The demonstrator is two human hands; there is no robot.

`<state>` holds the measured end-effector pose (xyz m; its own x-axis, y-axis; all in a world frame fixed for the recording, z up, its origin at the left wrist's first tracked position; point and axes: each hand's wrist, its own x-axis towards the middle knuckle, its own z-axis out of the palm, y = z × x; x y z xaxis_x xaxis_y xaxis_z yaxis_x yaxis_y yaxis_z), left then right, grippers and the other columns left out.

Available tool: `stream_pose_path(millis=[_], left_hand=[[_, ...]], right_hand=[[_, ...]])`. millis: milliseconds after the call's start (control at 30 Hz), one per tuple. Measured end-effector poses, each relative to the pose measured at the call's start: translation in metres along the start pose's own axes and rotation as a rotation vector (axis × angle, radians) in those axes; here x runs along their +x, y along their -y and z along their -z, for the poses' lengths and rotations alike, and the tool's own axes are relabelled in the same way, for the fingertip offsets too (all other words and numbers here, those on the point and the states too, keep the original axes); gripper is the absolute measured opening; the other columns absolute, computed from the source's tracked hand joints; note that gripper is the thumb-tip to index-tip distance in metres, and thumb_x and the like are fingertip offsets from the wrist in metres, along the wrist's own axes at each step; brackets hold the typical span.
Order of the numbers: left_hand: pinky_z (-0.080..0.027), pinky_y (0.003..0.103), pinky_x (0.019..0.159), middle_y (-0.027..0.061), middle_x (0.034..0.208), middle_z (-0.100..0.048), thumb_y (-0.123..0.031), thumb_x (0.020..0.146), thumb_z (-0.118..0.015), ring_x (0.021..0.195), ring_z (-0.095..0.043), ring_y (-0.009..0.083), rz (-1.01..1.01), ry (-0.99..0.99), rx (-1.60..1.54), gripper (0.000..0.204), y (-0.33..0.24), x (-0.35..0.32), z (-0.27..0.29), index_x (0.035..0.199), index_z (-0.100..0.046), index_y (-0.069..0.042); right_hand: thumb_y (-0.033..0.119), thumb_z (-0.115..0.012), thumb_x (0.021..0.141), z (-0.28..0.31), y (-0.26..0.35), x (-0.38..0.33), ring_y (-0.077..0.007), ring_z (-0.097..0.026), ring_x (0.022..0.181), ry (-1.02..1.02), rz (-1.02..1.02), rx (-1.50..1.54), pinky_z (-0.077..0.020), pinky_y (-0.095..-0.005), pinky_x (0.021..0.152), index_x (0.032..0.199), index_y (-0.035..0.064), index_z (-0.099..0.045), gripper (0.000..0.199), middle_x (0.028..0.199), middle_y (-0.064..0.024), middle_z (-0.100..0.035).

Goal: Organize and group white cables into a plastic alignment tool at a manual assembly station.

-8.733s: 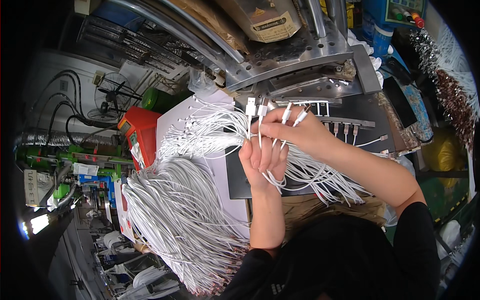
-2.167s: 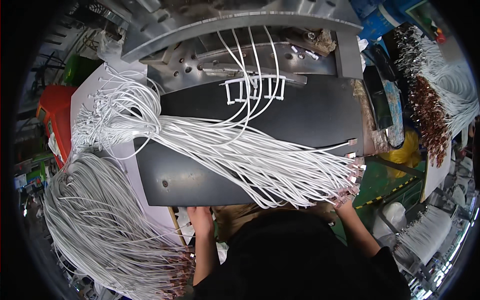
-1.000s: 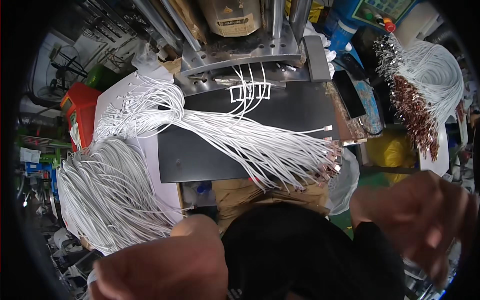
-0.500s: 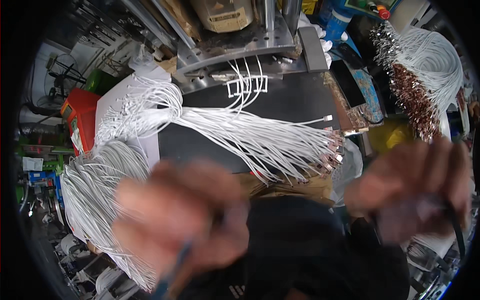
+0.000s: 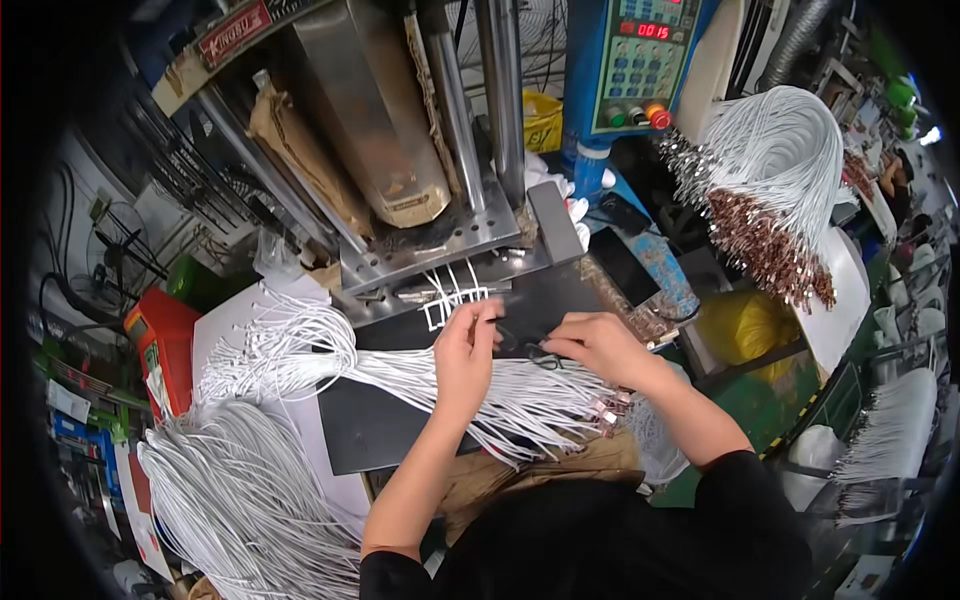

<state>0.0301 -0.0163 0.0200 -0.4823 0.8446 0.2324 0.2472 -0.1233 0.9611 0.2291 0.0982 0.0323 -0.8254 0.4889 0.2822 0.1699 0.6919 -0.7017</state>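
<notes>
Down they come! My hands, a blur near my face half a second ago, are now over the white cable bundle (image 5: 535,405), which still lies across the black board (image 5: 362,428) before the press (image 5: 430,250). My right hand (image 5: 608,348) pinches what looks like a thin dark strand (image 5: 553,361), though blur makes that uncertain. My left hand (image 5: 466,352) curls just beside the white plastic frame (image 5: 432,317); its grip I can't tell.
</notes>
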Motion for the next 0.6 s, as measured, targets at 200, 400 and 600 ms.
stream_pose_path(millis=[200, 400, 600], left_hand=[[-0.048, 0.031, 0.095, 0.0136, 0.123, -0.063, -0.023, 0.104, -0.049, 0.106, -0.063, 0.0207, 0.241, 0.149, -0.403, 0.035, 0.048, 0.063, -0.066, 0.129, -0.058, 0.001], [-0.042, 0.032, 0.102, 0.0172, 0.125, -0.062, -0.019, 0.099, -0.053, 0.117, -0.058, 0.0250, 0.220, -0.009, -0.045, 0.044, 0.101, 0.131, -0.133, 0.136, -0.051, 0.004], [-0.045, 0.038, 0.097, 0.0261, 0.123, -0.061, -0.018, 0.093, -0.051, 0.115, -0.059, 0.0354, 0.319, -0.094, -0.103, 0.046, 0.065, 0.133, -0.142, 0.131, -0.053, 0.007]], right_hand=[[0.020, -0.058, 0.098, 0.053, -0.105, 0.040, -0.0139, -0.062, 0.078, -0.360, -0.425, 0.451, -0.0490, -0.0300, 0.069, 0.100, 0.0004, -0.070, 0.023, 0.085, 0.0016, -0.067], [0.014, -0.057, 0.092, 0.016, -0.138, 0.098, -0.0265, -0.065, 0.091, -0.375, -0.270, 0.101, -0.0507, -0.0362, 0.082, 0.088, 0.0040, -0.074, 0.020, 0.092, -0.0124, -0.071], [0.018, -0.060, 0.089, -0.001, -0.158, 0.099, -0.0357, -0.060, 0.103, -0.463, -0.189, -0.120, -0.0468, -0.0429, 0.093, 0.089, 0.0065, -0.075, 0.019, 0.108, -0.0181, -0.068]])
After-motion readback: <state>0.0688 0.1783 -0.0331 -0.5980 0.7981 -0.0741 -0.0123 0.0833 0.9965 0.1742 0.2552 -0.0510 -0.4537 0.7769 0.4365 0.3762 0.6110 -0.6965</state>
